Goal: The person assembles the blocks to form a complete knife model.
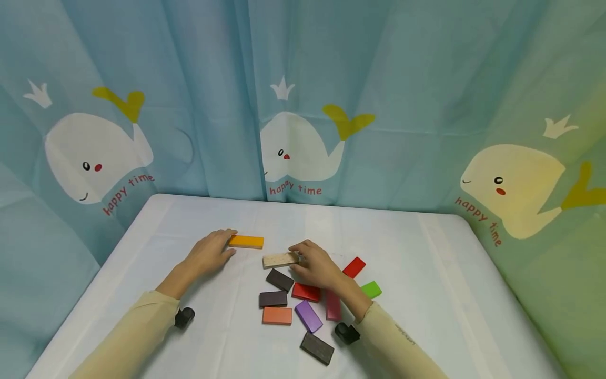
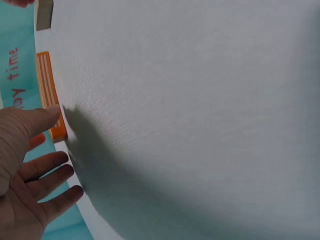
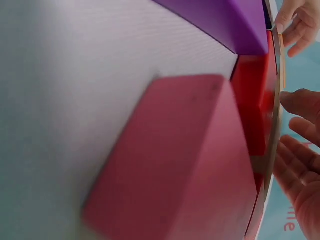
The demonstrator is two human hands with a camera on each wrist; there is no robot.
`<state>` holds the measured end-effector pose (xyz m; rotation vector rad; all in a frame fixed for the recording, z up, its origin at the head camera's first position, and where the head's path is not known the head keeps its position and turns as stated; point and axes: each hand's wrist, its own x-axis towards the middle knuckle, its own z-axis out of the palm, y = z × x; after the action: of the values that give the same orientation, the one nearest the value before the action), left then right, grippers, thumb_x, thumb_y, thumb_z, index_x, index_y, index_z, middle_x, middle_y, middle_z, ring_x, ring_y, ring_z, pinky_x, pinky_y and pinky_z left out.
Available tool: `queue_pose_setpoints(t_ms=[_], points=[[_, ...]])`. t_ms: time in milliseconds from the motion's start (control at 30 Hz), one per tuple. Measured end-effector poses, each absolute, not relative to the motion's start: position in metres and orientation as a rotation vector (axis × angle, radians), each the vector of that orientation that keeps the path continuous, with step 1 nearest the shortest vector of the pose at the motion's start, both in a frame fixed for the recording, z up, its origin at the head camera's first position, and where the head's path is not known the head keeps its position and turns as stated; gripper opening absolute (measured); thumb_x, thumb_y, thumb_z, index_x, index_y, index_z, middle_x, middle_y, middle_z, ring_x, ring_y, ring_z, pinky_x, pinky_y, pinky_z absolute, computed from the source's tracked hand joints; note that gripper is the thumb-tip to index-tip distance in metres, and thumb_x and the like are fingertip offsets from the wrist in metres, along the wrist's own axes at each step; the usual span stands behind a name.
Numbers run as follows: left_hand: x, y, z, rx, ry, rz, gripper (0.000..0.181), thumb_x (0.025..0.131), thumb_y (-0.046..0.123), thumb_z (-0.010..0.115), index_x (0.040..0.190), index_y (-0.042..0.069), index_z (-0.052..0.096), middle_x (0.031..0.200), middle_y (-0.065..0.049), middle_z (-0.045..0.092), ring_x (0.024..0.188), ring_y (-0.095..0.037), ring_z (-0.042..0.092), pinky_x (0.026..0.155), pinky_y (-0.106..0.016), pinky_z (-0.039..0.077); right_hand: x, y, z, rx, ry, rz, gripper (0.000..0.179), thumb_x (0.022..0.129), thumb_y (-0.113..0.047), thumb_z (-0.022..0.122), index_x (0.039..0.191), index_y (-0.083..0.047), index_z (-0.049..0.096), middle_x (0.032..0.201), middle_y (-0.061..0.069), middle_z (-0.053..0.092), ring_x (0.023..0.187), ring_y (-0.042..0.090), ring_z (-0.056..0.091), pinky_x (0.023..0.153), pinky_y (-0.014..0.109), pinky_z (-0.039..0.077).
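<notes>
My left hand is at the left end of an orange block, its fingers loosely spread. In the left wrist view, the thumb overlaps the grooved orange block; contact is hard to judge. My right hand pinches the right end of a pale wooden block between thumb and fingers. Beneath that hand lie a red block and a dark block. In the right wrist view, the pinch is seen nearly edge-on, past a red block.
Nearer on the white table lie another dark block, an orange-red block, a purple block, a pink-red block and a black block. Another red block and a green block lie right. A whale-print curtain hangs behind.
</notes>
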<state>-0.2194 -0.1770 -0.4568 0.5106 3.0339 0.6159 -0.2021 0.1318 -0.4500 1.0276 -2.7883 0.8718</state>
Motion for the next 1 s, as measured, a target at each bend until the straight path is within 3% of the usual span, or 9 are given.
queue_pose_setpoints(t_ms=[267, 500, 800, 1000], points=[[-0.230, -0.176, -0.458, 0.634, 3.084, 0.537, 0.040, 0.093, 0.010, 0.075, 0.128, -0.007, 0.064, 0.118, -0.020, 0.068, 0.110, -0.037, 0.063, 0.097, -0.053, 0.051, -0.206, 0.120, -0.453, 0.971, -2.838, 0.834, 0.027, 0.092, 0.000, 0.071, 0.119, 0.003, 0.070, 0.110, 0.015, 0.068, 0.096, 0.025, 0.060, 0.079, 0.040, 0.052], [-0.233, -0.176, -0.458, 0.756, 3.180, 0.449, 0.025, 0.089, 0.010, 0.079, 0.109, -0.003, 0.072, 0.103, -0.016, 0.070, 0.127, -0.046, 0.051, 0.112, -0.059, 0.037, -0.205, 0.117, -0.455, 0.963, -2.822, 0.847, 0.025, 0.090, -0.001, 0.075, 0.114, 0.003, 0.070, 0.102, 0.013, 0.066, 0.091, 0.025, 0.059, 0.078, 0.041, 0.052], [-0.237, -0.168, -0.462, 0.805, 3.182, 0.488, 0.026, 0.089, 0.010, 0.079, 0.110, -0.002, 0.072, 0.105, -0.016, 0.070, 0.130, -0.046, 0.049, 0.113, -0.059, 0.036, -0.205, 0.115, -0.459, 0.959, -2.822, 0.821, 0.024, 0.090, -0.001, 0.074, 0.113, 0.003, 0.068, 0.101, 0.014, 0.065, 0.094, 0.028, 0.059, 0.082, 0.046, 0.052], [-0.238, -0.163, -0.462, 0.739, 3.099, 0.509, 0.025, 0.092, 0.007, 0.075, 0.114, -0.003, 0.070, 0.105, -0.014, 0.066, 0.104, -0.034, 0.062, 0.095, -0.051, 0.052, -0.203, 0.116, -0.459, 0.977, -2.826, 0.815, 0.024, 0.092, -0.002, 0.073, 0.114, 0.003, 0.068, 0.104, 0.013, 0.065, 0.095, 0.028, 0.059, 0.084, 0.044, 0.053]])
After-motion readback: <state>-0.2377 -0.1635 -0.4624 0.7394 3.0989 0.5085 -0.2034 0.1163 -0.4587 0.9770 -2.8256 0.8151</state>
